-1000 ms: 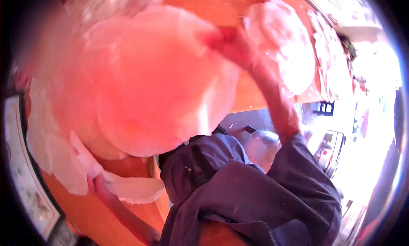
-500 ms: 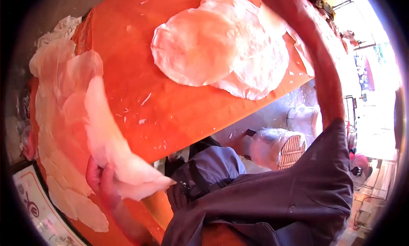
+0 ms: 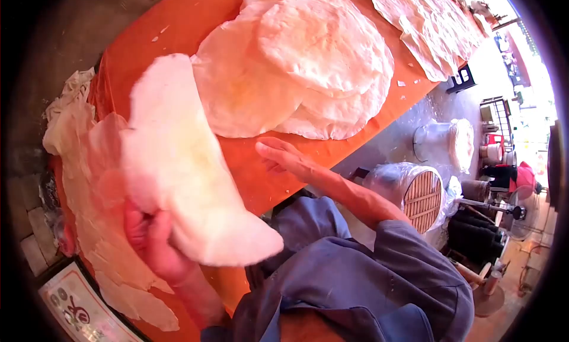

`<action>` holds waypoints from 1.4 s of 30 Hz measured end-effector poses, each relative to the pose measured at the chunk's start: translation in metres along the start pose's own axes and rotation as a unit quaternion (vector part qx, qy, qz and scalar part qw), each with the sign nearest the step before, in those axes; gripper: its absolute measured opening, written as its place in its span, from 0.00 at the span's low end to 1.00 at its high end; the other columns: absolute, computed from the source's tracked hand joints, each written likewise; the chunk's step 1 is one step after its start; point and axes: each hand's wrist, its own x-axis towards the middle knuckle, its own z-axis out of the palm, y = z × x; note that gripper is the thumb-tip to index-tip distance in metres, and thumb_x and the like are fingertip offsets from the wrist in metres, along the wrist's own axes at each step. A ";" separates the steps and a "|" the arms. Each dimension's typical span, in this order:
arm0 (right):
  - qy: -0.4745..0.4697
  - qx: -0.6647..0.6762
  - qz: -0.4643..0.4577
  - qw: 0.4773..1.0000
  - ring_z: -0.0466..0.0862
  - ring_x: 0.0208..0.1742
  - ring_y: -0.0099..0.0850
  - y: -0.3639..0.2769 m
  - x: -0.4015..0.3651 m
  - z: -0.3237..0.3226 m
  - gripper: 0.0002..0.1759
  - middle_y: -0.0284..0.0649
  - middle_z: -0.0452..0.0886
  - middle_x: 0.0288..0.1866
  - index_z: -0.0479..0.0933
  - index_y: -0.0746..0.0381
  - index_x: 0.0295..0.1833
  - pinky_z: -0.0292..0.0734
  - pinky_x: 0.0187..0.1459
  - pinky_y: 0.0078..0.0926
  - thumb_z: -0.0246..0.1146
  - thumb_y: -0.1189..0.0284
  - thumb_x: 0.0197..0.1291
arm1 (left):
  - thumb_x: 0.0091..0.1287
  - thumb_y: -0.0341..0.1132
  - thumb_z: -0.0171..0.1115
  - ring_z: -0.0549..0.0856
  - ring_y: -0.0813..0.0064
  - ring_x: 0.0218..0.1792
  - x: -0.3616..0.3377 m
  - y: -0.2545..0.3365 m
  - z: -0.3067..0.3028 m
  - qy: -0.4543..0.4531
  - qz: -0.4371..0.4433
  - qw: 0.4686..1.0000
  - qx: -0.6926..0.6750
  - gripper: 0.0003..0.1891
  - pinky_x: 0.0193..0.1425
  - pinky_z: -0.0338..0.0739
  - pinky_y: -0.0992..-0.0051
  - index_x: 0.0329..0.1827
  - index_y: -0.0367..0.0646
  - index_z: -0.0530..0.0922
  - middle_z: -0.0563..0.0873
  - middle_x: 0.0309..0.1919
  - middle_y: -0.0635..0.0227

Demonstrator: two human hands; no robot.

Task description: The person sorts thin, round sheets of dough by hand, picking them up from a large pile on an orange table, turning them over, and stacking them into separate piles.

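My left hand (image 3: pixel 151 238) pinches the lower left edge of a thin pale sheet (image 3: pixel 184 158), which hangs in a long curve over the orange table (image 3: pixel 237 164). My right hand (image 3: pixel 281 157) holds nothing; its fingers are stretched out near the table's front edge, a little right of the held sheet. Beyond both hands lies an overlapping pile of round pale sheets (image 3: pixel 326 40). More thin sheets (image 3: pixel 101 223) lie overlapped along the table's left side, partly behind my left hand.
More wrinkled sheets (image 3: pixel 424 22) lie at the table's far right end. On the floor to the right stand a plastic-wrapped container with a slatted top (image 3: pixel 423 201) and another wrapped container (image 3: pixel 444 142). A framed sign (image 3: pixel 80 306) is at the lower left.
My right hand has come back from the far side of the table toward my body. The sheet in my left hand is raised and spread wider. Another round sheet now lies on the pile.
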 end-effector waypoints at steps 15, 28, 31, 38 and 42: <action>-0.048 0.193 -0.223 0.954 0.82 0.55 0.30 -0.092 0.050 -0.033 0.31 0.39 0.82 0.56 0.72 0.62 0.67 0.77 0.59 0.31 0.69 0.78 0.56 | 0.70 0.32 0.51 0.82 0.65 0.53 0.039 0.032 0.012 0.070 0.215 0.929 0.292 0.18 0.61 0.75 0.67 0.58 0.31 0.76 0.83 0.54 0.55; 0.528 -0.474 -0.327 0.624 0.86 0.41 0.43 -0.187 0.115 -0.320 0.30 0.48 0.86 0.39 0.80 0.57 0.53 0.79 0.43 0.42 0.76 0.56 0.43 | 0.71 0.34 0.59 0.83 0.69 0.49 0.041 -0.137 -0.070 0.050 -0.246 0.953 0.168 0.26 0.50 0.82 0.70 0.70 0.36 0.64 0.78 0.54 0.58; 0.484 -0.415 -0.369 0.676 0.85 0.33 0.42 -0.146 0.086 -0.230 0.22 0.44 0.85 0.35 0.80 0.58 0.52 0.80 0.41 0.39 0.72 0.65 0.51 | 0.68 0.29 0.61 0.83 0.71 0.48 -0.009 -0.218 -0.148 0.047 -0.180 0.949 0.254 0.24 0.47 0.81 0.73 0.66 0.35 0.70 0.78 0.54 0.61; 0.066 -0.658 -0.489 0.568 0.76 0.57 0.47 -0.043 0.070 -0.087 0.18 0.47 0.78 0.47 0.78 0.62 0.44 0.69 0.59 0.53 0.67 0.63 0.50 | 0.61 0.26 0.60 0.76 0.52 0.60 -0.051 -0.223 -0.115 0.005 0.081 0.829 0.554 0.21 0.67 0.70 0.59 0.59 0.34 0.75 0.78 0.58 0.53; 0.034 -0.678 -0.431 0.595 0.80 0.51 0.45 -0.046 0.087 -0.083 0.13 0.46 0.80 0.41 0.77 0.65 0.41 0.74 0.51 0.48 0.67 0.70 0.52 | 0.61 0.27 0.59 0.77 0.53 0.60 -0.052 -0.231 -0.117 0.030 0.105 0.829 0.549 0.20 0.65 0.72 0.60 0.58 0.34 0.76 0.78 0.57 0.52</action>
